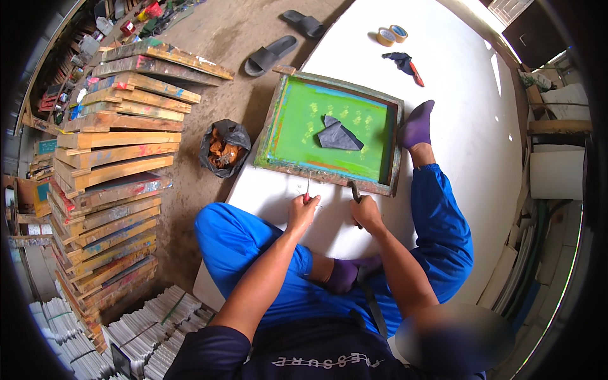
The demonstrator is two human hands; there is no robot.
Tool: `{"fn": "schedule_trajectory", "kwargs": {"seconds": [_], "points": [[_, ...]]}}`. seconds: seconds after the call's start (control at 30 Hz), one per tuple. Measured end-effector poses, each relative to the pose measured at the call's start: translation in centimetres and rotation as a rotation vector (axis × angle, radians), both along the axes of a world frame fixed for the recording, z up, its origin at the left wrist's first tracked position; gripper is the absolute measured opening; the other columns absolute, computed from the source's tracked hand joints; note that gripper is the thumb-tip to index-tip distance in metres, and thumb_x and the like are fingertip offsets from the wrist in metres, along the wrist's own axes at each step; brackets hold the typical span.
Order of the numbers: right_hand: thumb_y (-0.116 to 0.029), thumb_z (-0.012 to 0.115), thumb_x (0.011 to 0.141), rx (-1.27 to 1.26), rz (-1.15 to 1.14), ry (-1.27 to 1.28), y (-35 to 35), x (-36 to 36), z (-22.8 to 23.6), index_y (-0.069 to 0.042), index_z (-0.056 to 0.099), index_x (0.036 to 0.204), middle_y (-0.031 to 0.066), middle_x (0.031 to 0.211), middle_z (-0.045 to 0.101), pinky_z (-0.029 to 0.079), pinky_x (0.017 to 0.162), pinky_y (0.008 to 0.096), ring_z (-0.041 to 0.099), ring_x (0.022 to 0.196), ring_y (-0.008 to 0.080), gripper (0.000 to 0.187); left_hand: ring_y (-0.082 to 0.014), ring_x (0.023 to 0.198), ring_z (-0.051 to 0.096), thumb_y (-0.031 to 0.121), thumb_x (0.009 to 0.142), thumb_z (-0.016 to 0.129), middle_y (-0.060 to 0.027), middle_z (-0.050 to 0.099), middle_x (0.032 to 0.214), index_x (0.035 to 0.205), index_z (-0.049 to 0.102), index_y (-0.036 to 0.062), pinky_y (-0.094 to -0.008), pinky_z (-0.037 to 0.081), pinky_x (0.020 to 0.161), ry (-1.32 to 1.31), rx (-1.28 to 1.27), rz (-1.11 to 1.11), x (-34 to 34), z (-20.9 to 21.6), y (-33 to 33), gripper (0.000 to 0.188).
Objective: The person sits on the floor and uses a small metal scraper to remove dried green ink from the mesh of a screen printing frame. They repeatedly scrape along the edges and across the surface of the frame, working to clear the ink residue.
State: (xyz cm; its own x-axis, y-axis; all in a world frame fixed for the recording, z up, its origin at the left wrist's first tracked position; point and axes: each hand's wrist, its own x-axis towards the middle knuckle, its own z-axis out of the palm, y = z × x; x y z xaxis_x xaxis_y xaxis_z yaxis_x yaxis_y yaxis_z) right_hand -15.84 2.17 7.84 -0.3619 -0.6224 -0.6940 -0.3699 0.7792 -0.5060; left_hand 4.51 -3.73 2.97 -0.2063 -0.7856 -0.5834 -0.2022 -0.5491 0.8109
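Observation:
A wooden screen-printing frame (pixel 304 171) with green mesh and pale yellow patterns lies on the white table in front of me. My left hand (pixel 302 213) is closed round the red handle of a screwdriver (pixel 307 196). Its thin shaft points away from me, its tip at the frame's near edge. My right hand (pixel 367 212) grips a hammer (pixel 354 190) by its handle, the dark head up beside that same edge; whether it touches the wood I cannot tell. On the green mesh rests a folded dark grey piece (pixel 341 137), cloth or sheet.
The white table (pixel 468 164) carries two tape rolls (pixel 386 37) and a red-and-black tool (pixel 413 68) at the far side. Left on the floor are a black bag (pixel 225 149) of brown scraps, slippers (pixel 271 56) and a tall stack of wooden frames (pixel 120 139). My legs flank the frame's near side.

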Motion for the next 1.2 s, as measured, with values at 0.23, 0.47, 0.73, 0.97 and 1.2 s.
{"fn": "schedule_trajectory", "kwargs": {"seconds": [0.23, 0.47, 0.73, 0.97, 1.2], "points": [[-0.027, 0.058, 0.089, 0.012, 0.172, -0.177, 2.2, 4.8, -2.1, 0.006, 0.066, 0.085, 0.0149, 0.064, 0.067, 0.055, 0.053, 0.0371, 0.067, 0.054, 0.023, 0.035, -0.0096, 0.041, 0.047, 0.035, 0.09, 0.073, -0.0056, 0.062, 0.076, 0.092, 0.067, 0.0016, -0.0277, 0.035, 0.036, 0.143, 0.174, -0.026, 0.8, 0.7, 0.0, 0.034], [-0.025, 0.065, 0.09, -0.039, 0.309, -0.403, 0.4, 7.0, -1.3, 0.006, 0.066, 0.093, 0.0123, 0.07, 0.069, 0.053, 0.047, 0.0325, 0.067, 0.055, 0.018, 0.031, -0.0096, 0.041, 0.047, 0.027, 0.089, 0.073, -0.006, 0.062, 0.078, 0.094, 0.066, 0.002, -0.0277, 0.035, 0.035, 0.108, 0.215, 0.13, 3.0, 0.4, -0.9, 0.026], [-0.028, 0.065, 0.094, 0.067, 0.228, -0.541, 0.1, 5.9, -2.3, 0.003, 0.064, 0.099, 0.0106, 0.079, 0.068, 0.052, 0.044, 0.0313, 0.066, 0.059, 0.018, 0.031, -0.0103, 0.04, 0.046, 0.029, 0.09, 0.073, -0.0024, 0.057, 0.068, 0.088, 0.063, 0.0027, -0.0274, 0.035, 0.036, -0.038, 0.074, 0.249, 2.8, -0.3, -0.5, 0.028], [-0.033, 0.063, 0.096, 0.093, -0.047, -0.51, -0.3, 0.7, -0.7, 0.003, 0.059, 0.098, 0.0157, 0.081, 0.069, 0.059, 0.049, 0.0374, 0.072, 0.067, 0.0264, 0.037, -0.0094, 0.039, 0.044, 0.029, 0.091, 0.074, -0.0006, 0.054, 0.064, 0.081, 0.058, 0.0046, -0.0269, 0.034, 0.035, -0.022, 0.099, 0.19, 2.2, 1.3, -0.3, 0.03], [-0.03, 0.061, 0.097, 0.107, -0.113, -0.53, -1.6, -2.2, 0.1, 0.008, 0.058, 0.104, 0.0228, 0.083, 0.07, 0.061, 0.052, 0.045, 0.073, 0.069, 0.0322, 0.039, -0.0088, 0.04, 0.045, 0.027, 0.09, 0.073, 0.0001, 0.053, 0.061, 0.078, 0.057, 0.005, -0.0272, 0.035, 0.035, -0.033, 0.039, 0.082, 1.6, 0.6, 0.1, 0.03]]}}
